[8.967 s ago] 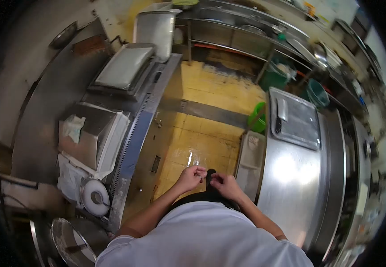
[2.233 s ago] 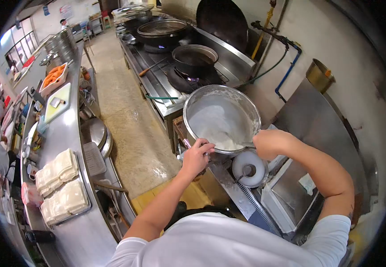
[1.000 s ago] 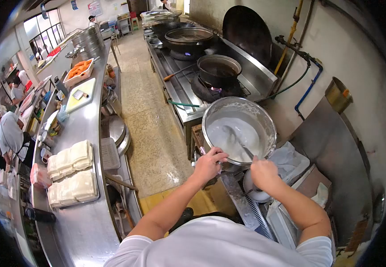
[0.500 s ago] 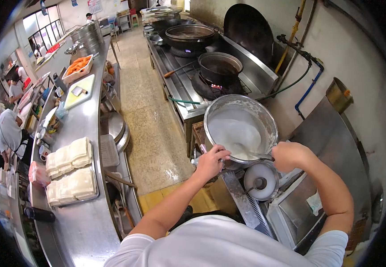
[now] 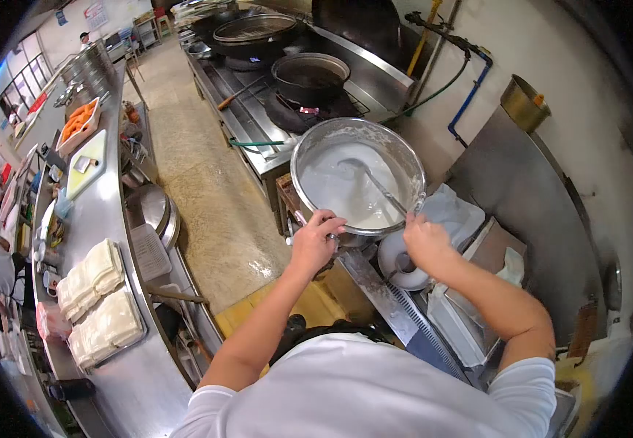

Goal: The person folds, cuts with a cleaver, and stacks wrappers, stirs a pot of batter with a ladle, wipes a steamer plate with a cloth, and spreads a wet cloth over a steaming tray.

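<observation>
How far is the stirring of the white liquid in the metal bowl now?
Done: the white liquid is in the bowl, mostly smooth-looking. In hand: the right hand holds the ladle in it; the left hand is at the rim. Left, probably: blending visible streaks, then removing the ladle.

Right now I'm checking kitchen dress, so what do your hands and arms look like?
My left hand and right hand wear no gloves, and the left seems to have a ring on one finger. The short sleeves are plain white, and no watch shows.
</observation>
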{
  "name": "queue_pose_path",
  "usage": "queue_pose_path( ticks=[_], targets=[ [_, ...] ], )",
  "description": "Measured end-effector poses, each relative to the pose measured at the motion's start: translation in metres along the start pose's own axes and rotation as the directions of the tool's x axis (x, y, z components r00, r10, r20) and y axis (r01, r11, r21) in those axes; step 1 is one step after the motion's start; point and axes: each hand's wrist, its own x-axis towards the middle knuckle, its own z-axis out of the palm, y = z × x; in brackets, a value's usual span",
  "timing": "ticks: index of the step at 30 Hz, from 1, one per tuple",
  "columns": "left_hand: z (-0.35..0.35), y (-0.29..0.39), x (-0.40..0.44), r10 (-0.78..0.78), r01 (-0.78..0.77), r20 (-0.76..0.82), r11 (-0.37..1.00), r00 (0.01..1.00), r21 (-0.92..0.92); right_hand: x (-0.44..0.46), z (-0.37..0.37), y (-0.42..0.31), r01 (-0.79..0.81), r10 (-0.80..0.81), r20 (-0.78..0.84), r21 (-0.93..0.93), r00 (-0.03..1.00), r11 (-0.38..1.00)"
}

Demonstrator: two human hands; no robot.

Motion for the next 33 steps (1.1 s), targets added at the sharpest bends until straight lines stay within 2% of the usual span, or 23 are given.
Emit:
queue_pose_path(
  ticks=[2,5,6,10,13,16,19,22,25,27,28,31,33],
  targets=[
    [-0.001,0.002,0.000,0.009,-0.009,-0.006,1.000,1.000,0.004,0.002,-0.025,0.015,0.073,-0.075,0.101,0.028,0.992,0.997],
    [-0.001,0.001,0.000,0.001,-0.001,0.002,1.000,1.000,0.015,0.015,-0.090,0.031,0.111,-0.161,0.418,0.141,0.894,0.984],
    [-0.001,0.000,0.000,-0.006,0.005,0.010,1.000,1.000,0.020,0.020,-0.106,0.029,0.039,-0.106,0.449,0.154,0.887,0.987],
    [-0.001,-0.001,0.001,-0.013,0.013,0.010,1.000,1.000,0.007,0.043,-0.163,0.023,0.129,-0.190,0.639,0.140,0.745,0.982],
    [-0.001,-0.001,0.003,-0.011,0.011,0.005,1.000,1.000,-0.004,0.041,-0.169,0.006,0.178,-0.302,0.536,0.272,0.789,0.946],
    [0.000,-0.003,0.003,0.003,-0.003,0.004,1.000,1.000,0.002,0.025,-0.146,-0.030,0.233,-0.325,0.317,0.296,0.891,0.926],
    [0.001,-0.005,0.003,-0.001,0.001,0.012,1.000,1.000,-0.016,0.022,-0.069,-0.061,0.227,-0.237,0.138,0.080,0.962,0.970],
    [-0.002,-0.002,0.002,-0.014,0.014,0.013,0.999,1.000,-0.029,0.018,-0.019,-0.057,0.040,-0.040,0.018,-0.043,0.999,0.998],
    [-0.004,0.003,0.002,-0.007,0.008,0.011,1.000,1.000,-0.018,0.007,-0.040,-0.020,0.035,-0.031,0.169,-0.025,0.985,0.999],
    [-0.006,0.003,0.002,-0.016,0.016,0.018,1.000,1.000,-0.024,0.010,-0.055,0.010,0.130,-0.144,0.261,0.070,0.954,0.989],
    [-0.007,0.003,0.002,-0.009,0.009,0.022,1.000,1.000,-0.008,0.016,-0.066,0.019,0.177,-0.206,0.300,0.122,0.931,0.977],
    [-0.007,0.002,0.002,0.007,-0.008,0.032,1.000,0.999,0.024,0.036,-0.120,0.027,0.092,-0.168,0.542,0.164,0.823,0.982],
    [-0.007,0.002,0.003,0.016,-0.016,0.031,1.000,0.999,0.015,0.045,-0.147,0.024,0.138,-0.209,0.597,0.162,0.775,0.977]
  ],
)
